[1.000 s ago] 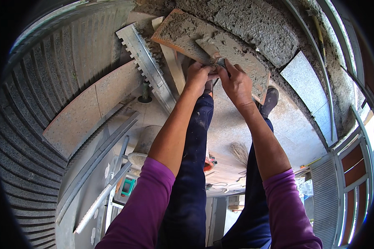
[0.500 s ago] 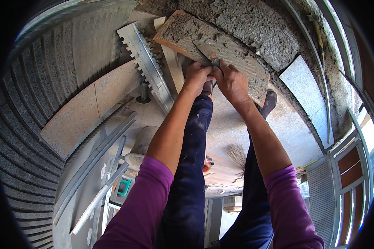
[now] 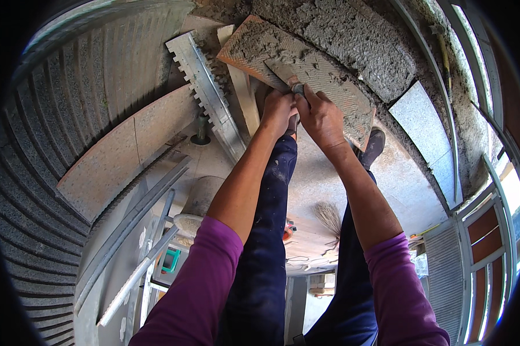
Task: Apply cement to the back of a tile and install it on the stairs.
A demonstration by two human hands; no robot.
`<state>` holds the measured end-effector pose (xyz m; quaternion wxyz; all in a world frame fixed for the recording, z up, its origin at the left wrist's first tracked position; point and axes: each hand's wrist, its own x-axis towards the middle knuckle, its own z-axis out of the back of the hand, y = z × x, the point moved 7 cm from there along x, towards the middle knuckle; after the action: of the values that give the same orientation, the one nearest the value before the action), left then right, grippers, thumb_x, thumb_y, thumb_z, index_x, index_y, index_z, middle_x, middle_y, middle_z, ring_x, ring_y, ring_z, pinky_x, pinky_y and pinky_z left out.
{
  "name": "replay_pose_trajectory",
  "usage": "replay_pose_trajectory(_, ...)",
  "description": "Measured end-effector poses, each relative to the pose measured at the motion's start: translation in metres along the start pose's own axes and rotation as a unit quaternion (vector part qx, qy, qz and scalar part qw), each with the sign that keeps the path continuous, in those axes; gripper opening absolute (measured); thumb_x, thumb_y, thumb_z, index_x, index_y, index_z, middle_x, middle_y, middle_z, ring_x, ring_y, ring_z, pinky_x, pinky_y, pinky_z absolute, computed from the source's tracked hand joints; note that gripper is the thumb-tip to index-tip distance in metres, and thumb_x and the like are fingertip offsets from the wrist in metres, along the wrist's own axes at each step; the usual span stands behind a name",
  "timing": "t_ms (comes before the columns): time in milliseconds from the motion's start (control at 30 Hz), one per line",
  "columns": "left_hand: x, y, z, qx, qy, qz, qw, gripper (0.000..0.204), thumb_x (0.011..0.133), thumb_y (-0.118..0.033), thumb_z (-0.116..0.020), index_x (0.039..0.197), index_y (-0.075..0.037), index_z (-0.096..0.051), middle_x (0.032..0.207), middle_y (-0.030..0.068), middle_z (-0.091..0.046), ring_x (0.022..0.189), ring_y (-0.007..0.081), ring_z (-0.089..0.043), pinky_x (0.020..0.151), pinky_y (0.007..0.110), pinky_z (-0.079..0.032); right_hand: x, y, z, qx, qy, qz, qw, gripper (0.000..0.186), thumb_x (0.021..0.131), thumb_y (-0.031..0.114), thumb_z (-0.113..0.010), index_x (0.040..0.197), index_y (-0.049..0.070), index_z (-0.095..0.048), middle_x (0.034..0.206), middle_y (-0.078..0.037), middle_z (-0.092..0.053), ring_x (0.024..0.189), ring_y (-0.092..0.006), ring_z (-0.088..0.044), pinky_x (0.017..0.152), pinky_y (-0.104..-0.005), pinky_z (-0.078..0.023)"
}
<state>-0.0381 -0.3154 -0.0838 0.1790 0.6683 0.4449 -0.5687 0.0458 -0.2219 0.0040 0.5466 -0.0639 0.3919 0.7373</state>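
My right hand (image 3: 319, 117) is closed round the handle of a trowel (image 3: 281, 71). The pointed blade lies against the ribbed back of a rectangular tile (image 3: 343, 99), which is smeared with grey mortar. At the near long edge of the tile, my left hand (image 3: 278, 109) is closed and seems to grip that edge; its fingertips are hidden. Both hands meet close to the trowel handle. The tile is held over my shoes, slanting from upper left to lower right.
Left of the tile lie a notched metal spreader (image 3: 205, 86) and a wooden strip (image 3: 242, 92). Wet mortar (image 3: 358, 40) covers the ground beyond, next to laid pale tiles (image 3: 421, 118). Ribbed steps (image 3: 40, 173) rise at left. A straw brush (image 3: 327, 218) lies between my legs.
The trowel blade has shifted slightly left and down over the tile back. My left hand has moved a little to the right; both hands keep their hold.
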Motion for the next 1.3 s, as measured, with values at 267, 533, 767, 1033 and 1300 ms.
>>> replay_pose_trajectory(267,0.011,-0.016,-0.007,-0.029,0.083,-0.040,0.995,0.034,0.087,0.004,-0.058,0.120,-0.001,-0.059,0.114,0.0102,-0.066,0.104,0.0220,-0.065,0.087,0.036,-0.054,0.000,0.000,0.003,-0.001,0.000,0.019,1.000,0.039,0.093,0.031,-0.062,0.122,0.006,-0.067,0.085,-0.019,-0.067,0.076,-0.0393,-0.068,0.065,-0.0465,-0.054)
replay_pose_trajectory(533,-0.002,-0.017,0.001,-0.033,0.052,-0.036,0.997,0.039,0.081,0.010,-0.059,0.119,0.000,-0.059,0.112,0.0130,-0.065,0.098,0.0269,-0.066,0.081,0.044,-0.059,-0.054,-0.034,0.040,-0.008,-0.037,0.000,0.999,0.039,0.093,0.024,-0.067,0.126,0.004,-0.065,0.084,-0.016,-0.065,0.071,-0.0352,-0.067,0.062,-0.0422,-0.052)
replay_pose_trajectory(767,-0.060,-0.050,-0.016,0.003,0.076,-0.027,0.997,0.034,0.079,0.008,-0.062,0.112,0.002,-0.061,0.102,0.0127,-0.067,0.091,0.0271,-0.068,0.075,0.043,-0.061,-0.076,-0.012,0.102,-0.034,0.002,0.001,0.999,0.038,0.090,0.027,-0.067,0.123,0.007,-0.066,0.087,-0.011,-0.065,0.077,-0.0310,-0.068,0.064,-0.0412,-0.055)
replay_pose_trajectory(1033,-0.110,-0.085,-0.057,0.057,0.060,-0.012,0.996,0.038,0.079,0.007,-0.062,0.117,0.005,-0.058,0.106,0.0180,-0.066,0.094,0.0293,-0.068,0.080,0.042,-0.062,-0.021,0.066,0.223,-0.130,0.029,0.205,0.970,0.024,0.092,0.020,-0.064,0.111,0.006,-0.065,0.082,-0.007,-0.061,0.069,-0.0237,-0.067,0.056,-0.0389,-0.055)
replay_pose_trajectory(1300,-0.122,-0.095,-0.090,0.094,0.027,-0.039,0.994,0.027,0.079,0.004,-0.062,0.106,0.003,-0.064,0.099,0.0109,-0.067,0.086,0.0204,-0.067,0.069,0.032,-0.058,-0.020,0.069,0.236,-0.027,-0.040,0.127,0.991,0.024,0.095,0.021,-0.062,0.106,-0.001,-0.068,0.074,-0.016,-0.064,0.054,-0.0261,-0.064,0.048,-0.0401,-0.051)
